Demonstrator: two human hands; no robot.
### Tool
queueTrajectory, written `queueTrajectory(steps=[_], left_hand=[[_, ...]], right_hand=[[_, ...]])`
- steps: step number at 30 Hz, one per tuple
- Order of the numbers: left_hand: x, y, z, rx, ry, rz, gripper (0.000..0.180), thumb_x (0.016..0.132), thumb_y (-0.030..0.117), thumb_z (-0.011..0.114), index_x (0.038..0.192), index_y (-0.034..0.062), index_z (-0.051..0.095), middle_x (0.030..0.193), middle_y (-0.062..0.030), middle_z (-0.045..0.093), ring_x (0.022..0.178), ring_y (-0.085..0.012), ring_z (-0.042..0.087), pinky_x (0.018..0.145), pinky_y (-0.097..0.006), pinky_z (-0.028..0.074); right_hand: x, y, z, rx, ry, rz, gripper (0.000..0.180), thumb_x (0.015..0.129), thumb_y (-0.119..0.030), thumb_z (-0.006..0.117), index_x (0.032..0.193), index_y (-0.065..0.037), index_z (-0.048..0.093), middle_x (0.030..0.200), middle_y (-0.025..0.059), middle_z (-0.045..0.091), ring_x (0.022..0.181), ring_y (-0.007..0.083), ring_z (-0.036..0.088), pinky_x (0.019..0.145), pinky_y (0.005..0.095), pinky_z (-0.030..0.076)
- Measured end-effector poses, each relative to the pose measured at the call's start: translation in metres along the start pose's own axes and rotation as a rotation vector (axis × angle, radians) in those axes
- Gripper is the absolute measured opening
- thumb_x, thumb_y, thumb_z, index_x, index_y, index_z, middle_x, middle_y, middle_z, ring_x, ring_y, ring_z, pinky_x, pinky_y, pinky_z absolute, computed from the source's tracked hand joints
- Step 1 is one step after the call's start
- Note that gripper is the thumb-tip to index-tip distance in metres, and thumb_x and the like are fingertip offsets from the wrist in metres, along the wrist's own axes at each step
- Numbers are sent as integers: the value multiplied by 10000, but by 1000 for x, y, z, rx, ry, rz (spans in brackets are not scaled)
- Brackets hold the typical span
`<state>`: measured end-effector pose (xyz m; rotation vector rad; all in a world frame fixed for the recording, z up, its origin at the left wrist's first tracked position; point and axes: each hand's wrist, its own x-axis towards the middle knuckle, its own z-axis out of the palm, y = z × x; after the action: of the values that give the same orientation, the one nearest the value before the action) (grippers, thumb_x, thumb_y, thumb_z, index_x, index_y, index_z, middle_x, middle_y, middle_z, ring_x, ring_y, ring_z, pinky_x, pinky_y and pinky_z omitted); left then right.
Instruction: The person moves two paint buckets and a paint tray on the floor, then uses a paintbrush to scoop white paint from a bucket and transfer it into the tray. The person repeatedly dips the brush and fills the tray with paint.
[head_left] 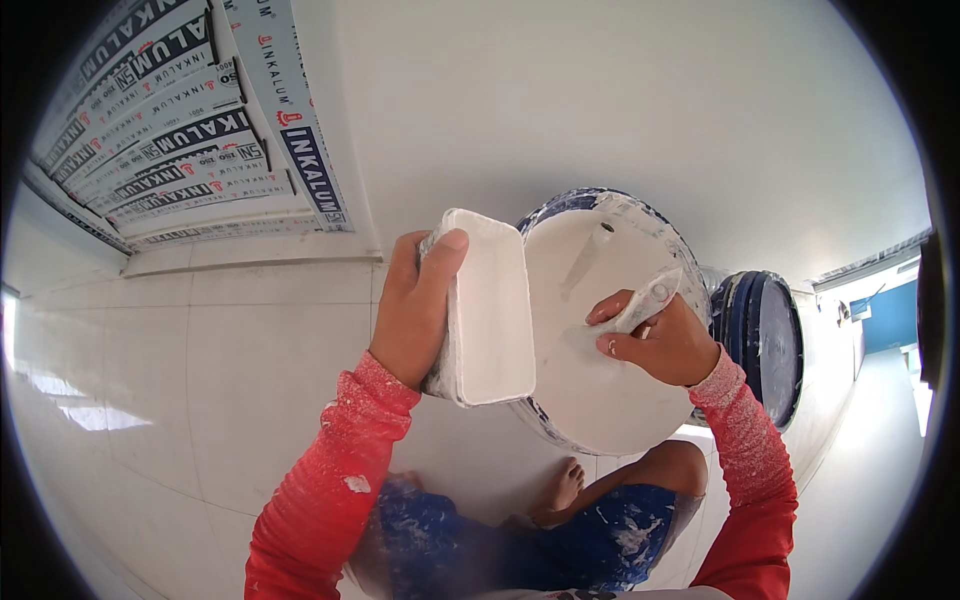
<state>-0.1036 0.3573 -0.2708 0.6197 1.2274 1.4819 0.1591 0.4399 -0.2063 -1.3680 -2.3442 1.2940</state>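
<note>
My left hand point(420, 300) grips the side of a rectangular white tub point(492, 310), its thumb over the rim. The tub is tilted, and its inside is coated white. Beside it stands a large round bucket point(610, 415) of white paint, its blue rim smeared with white. Over the bucket, my right hand point(665, 335) is closed around a paint-coated paintbrush point(650, 300). The brush's handle points up and away, and its lower end meets the paint. A hollow-ended handle point(600, 236) sticks out of the paint near the far side.
Blue lidded buckets point(775, 350) stand to the right. A plain pale wall point(620, 100) rises behind. At far left is a frame covered in printed film point(190, 140). The floor is pale tile point(250, 380). My bare foot point(570, 485) is close to the bucket.
</note>
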Motion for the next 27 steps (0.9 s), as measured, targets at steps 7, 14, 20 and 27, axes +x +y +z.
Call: queueTrajectory(steps=[7,14,20,27], left_hand=[[-7,0,2,33,72,7,714,925,540,633,1237,-82,471,1059,-160,612,959,-193,610,843,-309,508],[-3,-4,1,80,88,29,743,919,571,628,1233,-86,484,1057,-171,613,960,-207,618,844,-317,512],[-1,-8,1,109,78,42,635,945,570,550,1210,-6,512,1054,-156,625,911,-208,684,777,-309,573],[3,-12,-2,109,87,42,597,937,559,561,1190,19,538,1037,-146,638,894,-210,694,756,-311,580]], right_hand=[[-20,22,-17,686,485,-79,229,887,-105,641,1098,-18,618,1064,67,634,926,167,642,816,307,532],[-15,-15,16,1069,356,-196,322,926,-137,630,1217,-27,549,1142,100,629,1093,216,642,950,352,532],[-4,-19,60,896,232,-191,288,923,-98,673,1181,-5,584,1122,94,634,940,164,655,719,307,560],[-12,-10,55,859,326,-226,220,903,-53,660,1110,-1,603,1024,83,636,852,149,649,669,293,547]])
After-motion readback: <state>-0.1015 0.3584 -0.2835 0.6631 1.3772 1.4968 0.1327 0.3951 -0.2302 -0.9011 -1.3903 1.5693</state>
